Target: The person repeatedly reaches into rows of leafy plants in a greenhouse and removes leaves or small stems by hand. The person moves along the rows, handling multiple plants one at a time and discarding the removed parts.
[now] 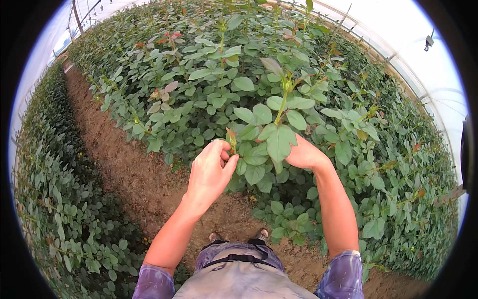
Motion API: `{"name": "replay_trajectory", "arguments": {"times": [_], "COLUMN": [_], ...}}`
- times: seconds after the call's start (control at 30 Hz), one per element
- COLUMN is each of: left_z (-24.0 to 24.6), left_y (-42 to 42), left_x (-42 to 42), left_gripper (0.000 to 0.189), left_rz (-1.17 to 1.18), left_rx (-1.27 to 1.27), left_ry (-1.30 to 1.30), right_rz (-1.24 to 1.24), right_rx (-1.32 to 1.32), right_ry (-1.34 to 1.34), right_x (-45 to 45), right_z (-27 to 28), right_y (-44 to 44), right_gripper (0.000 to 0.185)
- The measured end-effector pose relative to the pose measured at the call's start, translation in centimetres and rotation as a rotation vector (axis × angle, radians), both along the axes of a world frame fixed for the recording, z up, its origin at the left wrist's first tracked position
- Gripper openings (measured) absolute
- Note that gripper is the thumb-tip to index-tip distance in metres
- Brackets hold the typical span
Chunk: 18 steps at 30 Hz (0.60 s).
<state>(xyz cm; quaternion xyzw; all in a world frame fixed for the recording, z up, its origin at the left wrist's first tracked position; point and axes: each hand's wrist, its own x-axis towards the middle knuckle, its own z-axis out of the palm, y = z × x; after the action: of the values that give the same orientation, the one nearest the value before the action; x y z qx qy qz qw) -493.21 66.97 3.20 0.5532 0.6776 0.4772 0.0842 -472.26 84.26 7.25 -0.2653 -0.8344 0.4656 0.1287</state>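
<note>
My left hand (213, 164) is at the near edge of the rose bushes, its thumb and fingers curled close beside a small rose bud (231, 137) on a green stem. Whether the fingertips grip that stem is hard to tell. My right hand (303, 151) reaches in among the leaves to the right, its fingers hidden behind a broad green leaf (279, 142). Above that leaf rises a thick rose shoot (286, 88) with a green tip and a reddish young leaf.
A dirt path (123, 175) runs from beneath my feet to the far left. Another row of bushes (71, 213) lines its left side. Dense rose bushes (396, 179) fill the right and the far side. Pale greenhouse sheeting (407, 26) rises behind them.
</note>
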Motion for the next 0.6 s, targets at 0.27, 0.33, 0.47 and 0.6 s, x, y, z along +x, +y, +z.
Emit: {"name": "replay_trajectory", "arguments": {"times": [0.27, 0.33, 0.47, 0.6], "left_z": [-1.1, -1.5, -2.9, -4.6], "left_y": [0.6, 0.6, 1.2, 1.9], "left_x": [-1.2, -1.6, -2.2, -2.2], "left_gripper": [0.015, 0.017, 0.015, 0.010], "left_rz": [-0.118, -0.187, -0.359, -0.474], "left_rx": [0.060, 0.007, -0.057, -0.149], "left_ry": [-0.010, -0.124, -0.541, -0.986], "right_rz": [-0.112, -0.221, -0.434, -0.536], "right_rx": [0.381, 0.184, -0.144, -0.551], "right_ry": [0.305, 0.421, 0.625, 0.904], "right_x": [0.1, -0.3, -1.1, -1.6], "right_z": [-4.5, -6.1, -8.9, -10.4], "right_y": [-0.9, -1.3, -2.3, -3.0], "right_gripper": [0.031, 0.028, 0.025, 0.024]}}
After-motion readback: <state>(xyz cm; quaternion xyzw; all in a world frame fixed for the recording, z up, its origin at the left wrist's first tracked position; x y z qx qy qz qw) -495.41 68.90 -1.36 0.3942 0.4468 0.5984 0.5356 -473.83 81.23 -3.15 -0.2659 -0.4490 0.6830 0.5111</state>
